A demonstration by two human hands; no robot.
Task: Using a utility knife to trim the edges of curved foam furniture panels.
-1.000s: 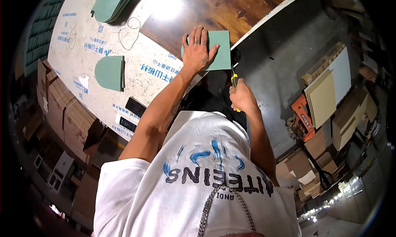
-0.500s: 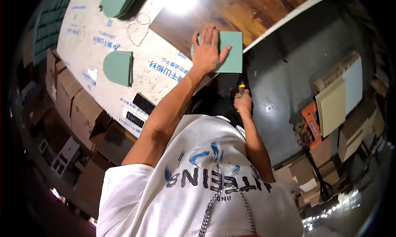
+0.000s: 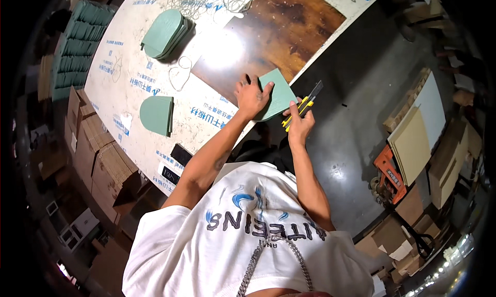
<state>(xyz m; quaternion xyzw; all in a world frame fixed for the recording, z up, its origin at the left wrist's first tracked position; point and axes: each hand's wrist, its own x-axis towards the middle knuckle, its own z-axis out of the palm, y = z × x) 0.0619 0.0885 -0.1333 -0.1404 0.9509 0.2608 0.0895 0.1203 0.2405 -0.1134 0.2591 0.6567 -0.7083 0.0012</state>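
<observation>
Left hand (image 3: pixel 251 95) lies spread flat on a green foam sheet with one rounded end (image 3: pixel 276 94), pinning it at the tabletop (image 3: pixel 119 69) edge so it cannot slide. Right hand (image 3: pixel 299 122) is fisted around a yellow-and-black utility knife (image 3: pixel 302 105), blade angled off beyond the sheet's overhanging side. Similar green pieces (image 3: pixel 156 115) lie stacked farther left, clear of the cutting spot.

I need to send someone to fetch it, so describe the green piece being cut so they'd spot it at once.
On the long pale worktable, find the dark brown wooden board at its edge. At that board's near corner lies the green sheet, pinned by the left hand, with the right hand holding a yellow utility knife beside it. Unlike the green stacks, it is single and flat.
</observation>
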